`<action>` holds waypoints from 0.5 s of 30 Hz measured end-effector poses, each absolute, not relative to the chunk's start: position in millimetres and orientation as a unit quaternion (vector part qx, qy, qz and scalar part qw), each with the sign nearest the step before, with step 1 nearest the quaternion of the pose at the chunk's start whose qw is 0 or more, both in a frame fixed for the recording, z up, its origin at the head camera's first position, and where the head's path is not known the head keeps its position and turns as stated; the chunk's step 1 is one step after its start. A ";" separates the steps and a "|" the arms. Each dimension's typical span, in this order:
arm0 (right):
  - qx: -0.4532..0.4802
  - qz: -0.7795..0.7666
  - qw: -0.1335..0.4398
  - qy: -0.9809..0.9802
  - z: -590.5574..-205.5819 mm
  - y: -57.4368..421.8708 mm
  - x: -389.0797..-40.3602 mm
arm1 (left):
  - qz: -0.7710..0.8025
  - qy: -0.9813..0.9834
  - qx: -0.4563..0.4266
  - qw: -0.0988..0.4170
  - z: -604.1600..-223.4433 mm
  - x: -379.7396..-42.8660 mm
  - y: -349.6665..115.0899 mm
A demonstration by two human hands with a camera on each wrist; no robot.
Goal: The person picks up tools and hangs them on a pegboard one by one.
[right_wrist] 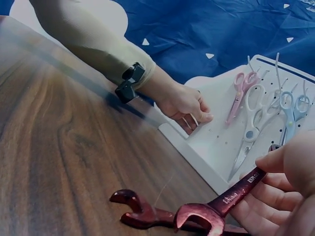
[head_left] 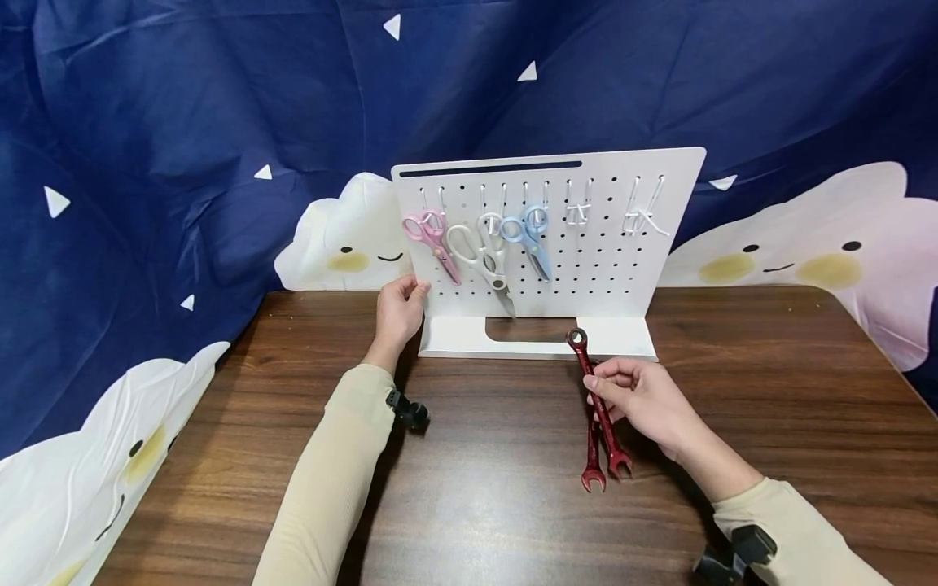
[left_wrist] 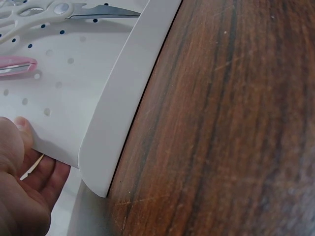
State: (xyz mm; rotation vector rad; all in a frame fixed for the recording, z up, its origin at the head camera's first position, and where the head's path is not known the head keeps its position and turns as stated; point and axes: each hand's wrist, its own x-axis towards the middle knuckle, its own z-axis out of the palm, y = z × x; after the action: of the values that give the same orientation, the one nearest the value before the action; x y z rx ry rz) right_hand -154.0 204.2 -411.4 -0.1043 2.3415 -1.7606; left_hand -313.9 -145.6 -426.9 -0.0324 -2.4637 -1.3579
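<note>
Two dark red combination wrenches point(head_left: 602, 411) are pinched between the thumb and fingers of my right hand point(head_left: 645, 403), in front of the pegboard's base. Their open ends point down toward me; one ring end shows at the top, over the base edge. In the right wrist view the open-end jaws of the wrenches point(right_wrist: 231, 196) lie one over the other. My left hand point(head_left: 399, 313) grips the left edge of the white pegboard point(head_left: 586, 285), thumb on the front face and fingers behind, as the left wrist view also shows.
Pink scissors point(head_left: 432, 236), white kitchen scissors point(head_left: 487, 260) and blue scissors point(head_left: 533, 236) hang on the pegboard's hooks. White hooks point(head_left: 579, 210) and more hooks point(head_left: 643, 213) at the right hold nothing. The board stands on a wooden table point(head_left: 476, 488) before a blue curtain point(head_left: 220, 98).
</note>
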 end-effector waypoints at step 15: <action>-0.016 -0.590 0.035 0.806 -391.4 205.7 -159.8 | -0.478 -0.864 -0.006 0.159 -425.6 -313.8 -145.2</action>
State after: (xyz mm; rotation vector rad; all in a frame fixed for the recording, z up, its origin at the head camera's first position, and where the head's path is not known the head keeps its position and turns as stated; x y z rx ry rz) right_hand -159.8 205.7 -391.4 -0.0506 2.4781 -1.8135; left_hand -313.8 -145.2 -425.6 -0.0162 -2.4693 -1.3655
